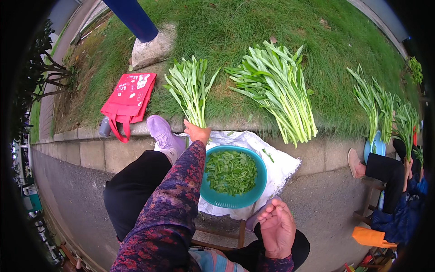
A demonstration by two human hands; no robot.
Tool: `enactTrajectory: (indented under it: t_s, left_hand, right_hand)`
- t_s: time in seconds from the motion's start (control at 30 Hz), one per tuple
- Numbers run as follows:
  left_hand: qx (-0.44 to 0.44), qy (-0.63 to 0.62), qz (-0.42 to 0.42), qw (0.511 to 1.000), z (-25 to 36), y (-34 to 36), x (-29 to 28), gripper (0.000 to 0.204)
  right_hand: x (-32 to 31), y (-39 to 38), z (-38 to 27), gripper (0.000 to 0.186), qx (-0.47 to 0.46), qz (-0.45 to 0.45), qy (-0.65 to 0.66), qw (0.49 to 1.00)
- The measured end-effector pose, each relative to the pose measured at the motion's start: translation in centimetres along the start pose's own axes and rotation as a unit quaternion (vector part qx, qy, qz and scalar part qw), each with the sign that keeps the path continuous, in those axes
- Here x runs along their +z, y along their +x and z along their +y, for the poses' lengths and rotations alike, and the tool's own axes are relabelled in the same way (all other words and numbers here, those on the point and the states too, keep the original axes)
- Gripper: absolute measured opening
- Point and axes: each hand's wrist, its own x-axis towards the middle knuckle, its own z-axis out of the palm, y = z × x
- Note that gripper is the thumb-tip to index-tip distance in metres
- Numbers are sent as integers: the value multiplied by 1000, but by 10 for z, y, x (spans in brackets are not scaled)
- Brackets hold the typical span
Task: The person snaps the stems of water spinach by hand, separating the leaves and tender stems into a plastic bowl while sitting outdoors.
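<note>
My left hand [196, 131] is closed around the stalks at the lower end of an upright bunch of leafy greens [188, 86], above the white sack cloth [283, 165]. Below it and to the right, a teal plastic basin [210, 190] holds cut green leaves [231, 170]. My right hand [276, 226] is palm up at the basin's lower right, fingers loosely curved and holding nothing. A larger pile of long-stemmed greens [272, 95] lies on the grass behind the basin.
A red tote bag [129, 97], grey bottle [105, 127] and blue post [131, 16] are at upper left. At right, a seated person [389, 181] holds greens beside a blue basin [376, 143] and orange bag [371, 236]. A stone curb [90, 154] borders the grass.
</note>
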Motion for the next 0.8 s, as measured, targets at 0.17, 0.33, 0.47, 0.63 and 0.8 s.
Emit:
enactTrajectory:
  t_s: [0.17, 0.33, 0.47, 0.63, 0.8]
  left_hand:
    - [-18, 19, -43, 999, -1, 22, -19, 99]
    - [-76, -137, -236, 959, 9, 47, -49, 21]
    - [-159, -249, -384, 875, 51, 52, -110, 8]
    - [-145, -328, -456, 815, 92, 23, -194, 13]
    - [-70, -216, -495, 838, 114, -59, -267, 13]
  right_hand:
    - [3, -4, 0, 20, -5, -26, 13, 1000]
    - [6, -8, 1, 20, -4, -33, -2, 999]
    - [8, -7, 4, 20, -10, -67, -2, 998]
    - [11, -6, 8, 20, -34, -94, -13, 995]
    - [23, -7, 16, 21, -175, -118, -161, 964]
